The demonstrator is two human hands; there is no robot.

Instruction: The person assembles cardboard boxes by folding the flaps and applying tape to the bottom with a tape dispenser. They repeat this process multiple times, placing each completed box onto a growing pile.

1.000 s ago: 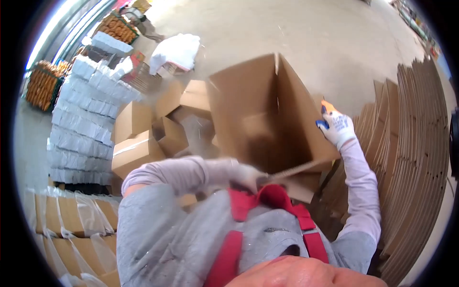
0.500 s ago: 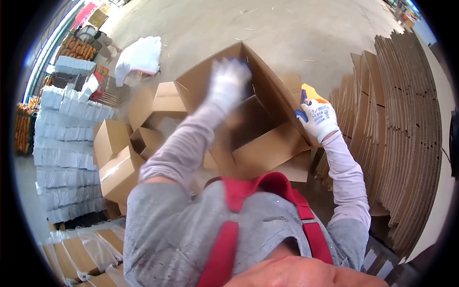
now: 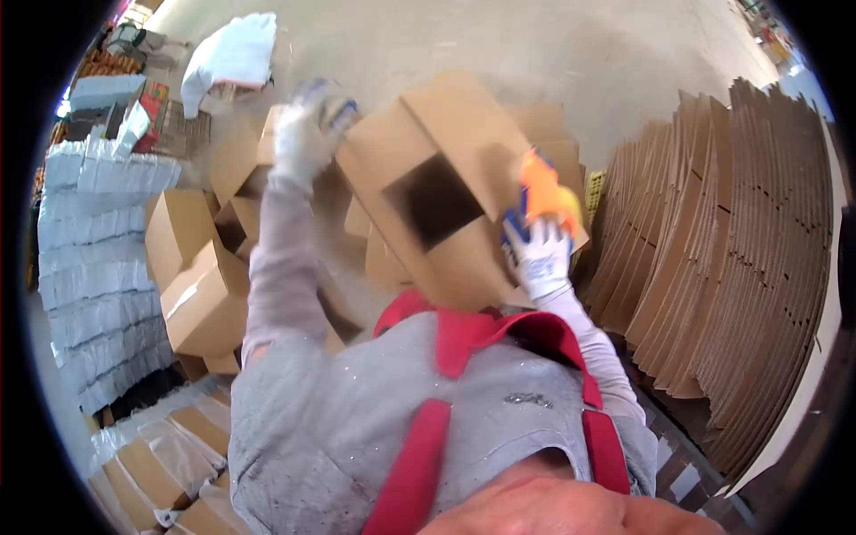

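A brown cardboard box stands in front of me, its flaps folded inward around a dark square gap in the middle. My right hand, in a white and blue glove, is at the box's right side, closed on an orange and yellow tape dispenser. My left hand, also gloved, is raised off the box's upper left corner. Motion smears its fingers.
Several cardboard boxes stand on the left beside stacked white wrapped bundles. Flat cardboard sheets stand in a tall stack on the right. A white covered pile is on the floor ahead.
The box's flaps have come down over its open top, leaving a square gap. My left hand has moved left, away from the box; my right hand has shifted lower and left with the tape dispenser.
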